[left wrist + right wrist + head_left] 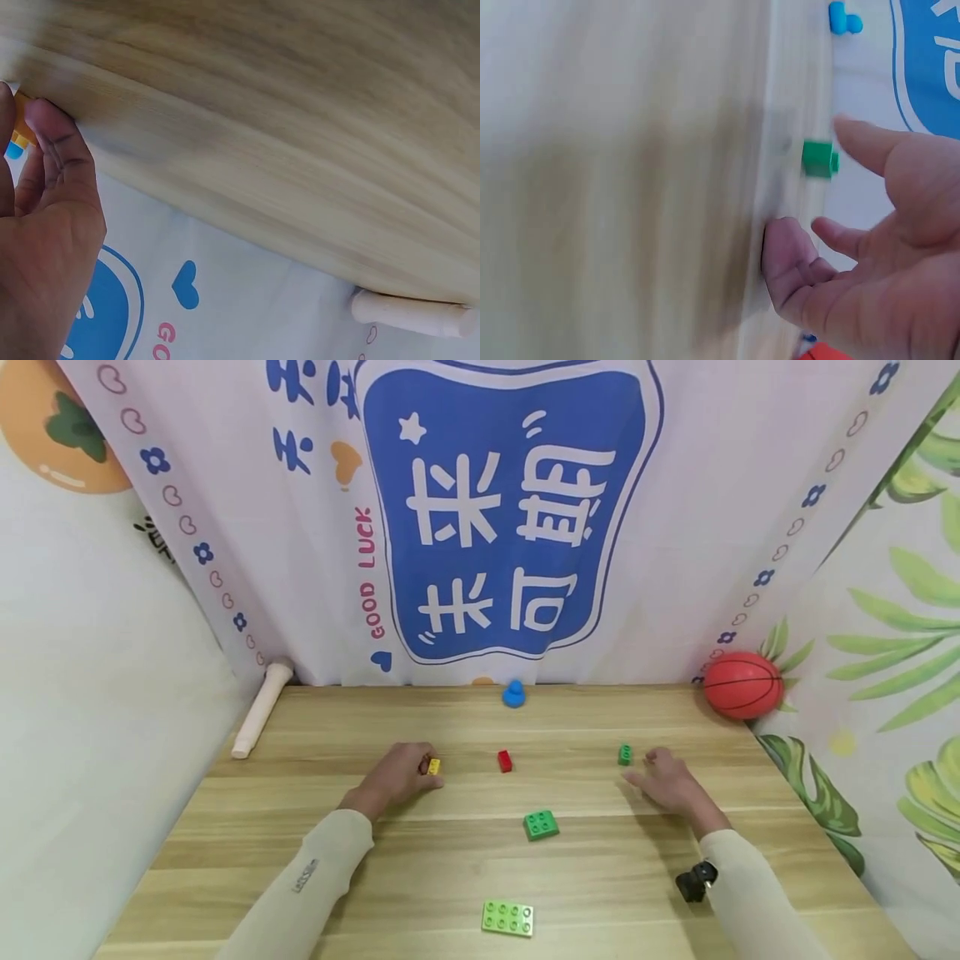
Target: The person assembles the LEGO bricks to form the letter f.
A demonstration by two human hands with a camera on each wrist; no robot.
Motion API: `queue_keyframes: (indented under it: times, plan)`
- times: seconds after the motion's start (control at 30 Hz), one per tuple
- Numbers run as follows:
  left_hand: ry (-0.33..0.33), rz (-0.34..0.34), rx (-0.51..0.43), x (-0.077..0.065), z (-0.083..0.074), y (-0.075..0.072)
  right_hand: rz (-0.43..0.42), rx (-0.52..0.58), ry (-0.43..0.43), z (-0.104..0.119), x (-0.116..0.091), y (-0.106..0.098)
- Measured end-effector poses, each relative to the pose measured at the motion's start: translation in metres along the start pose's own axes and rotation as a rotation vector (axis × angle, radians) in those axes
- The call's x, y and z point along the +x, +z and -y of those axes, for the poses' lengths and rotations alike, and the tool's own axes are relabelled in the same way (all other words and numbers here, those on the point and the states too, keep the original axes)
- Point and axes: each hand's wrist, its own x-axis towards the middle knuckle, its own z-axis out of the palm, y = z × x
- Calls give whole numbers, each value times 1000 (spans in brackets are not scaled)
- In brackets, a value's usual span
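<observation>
My left hand [399, 774] pinches a small yellow toy brick [434, 767] between thumb and fingers, low over the table. In the left wrist view, that brick shows partly between the fingertips [52, 120], at the left edge. On the other side, my right hand [667, 782] is spread with a gap between thumb and fingers. Just beyond it stands a small green brick [626, 755], apart from the fingers in the head view. The right wrist view has this green brick near the thumb tip. A small red brick [505, 762] lies between the two hands.
A green brick [541, 825] and a light green brick [507, 918] lie nearer on the wooden table [420, 868]. At the back are a blue toy [513, 694], a pale cylinder [262, 710] on the left and a red ball [742, 685] on the right. A printed curtain [690, 527] hangs behind.
</observation>
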Motion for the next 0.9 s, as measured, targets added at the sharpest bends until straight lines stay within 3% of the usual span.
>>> queue_keyframes:
  times: [0.17, 0.3, 0.53, 0.9]
  plan:
    - [-11, -6, -23, 2, -2, 2, 0, 94, 77, 19, 14, 9]
    - [11, -8, -38, -2, 0, 2, -24, 92, 109, 30, 24, 21]
    - [71, -7, -49, -3, 1, 1, -102, -14, 31, 42, 29, 30]
    - [41, -32, -96, -3, 7, 1, -48, -63, -74, 35, 22, 25]
